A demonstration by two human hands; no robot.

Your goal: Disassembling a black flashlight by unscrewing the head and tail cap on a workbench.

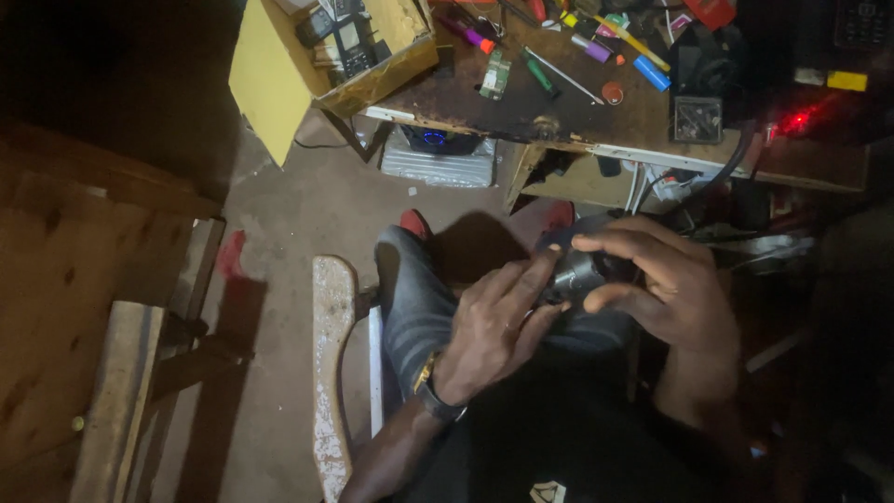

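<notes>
At the bottom of the frame sits the person's dark lap, and just above it, a little right of centre, both hands meet over the knees. The left hand [494,326], with a gold-coloured watch [430,384] on its wrist, reaches up and to the right with its fingers stretched out, the fingertips touching a small grey metal part [575,275]; its grip is loose, fingers laid against the part rather than closed round it. The right hand [666,284] comes in from the lower right and curls over the same part, thumb below and fingers above, so its grip is clenched on the part, which lies between the two hands in the middle right of the frame, held above the grey trousers [414,303]. What kind of part it is cannot be told in the dim light. To the left of the knees stands a worn white plank [332,373], upright in the frame, and further left a brown wooden bench [84,307] fills the left edge. Beyond the knees, on the concrete floor [307,214], red shoes [415,224] show, and behind them a silver box with a blue light [438,154]. Across the top runs the worktop [521,107], scattered with a green screwdriver [540,74], a yellow pen [633,42], a blue battery [652,73] and other small tools, with a yellow cardboard box [279,79] at its upper left end.
</notes>
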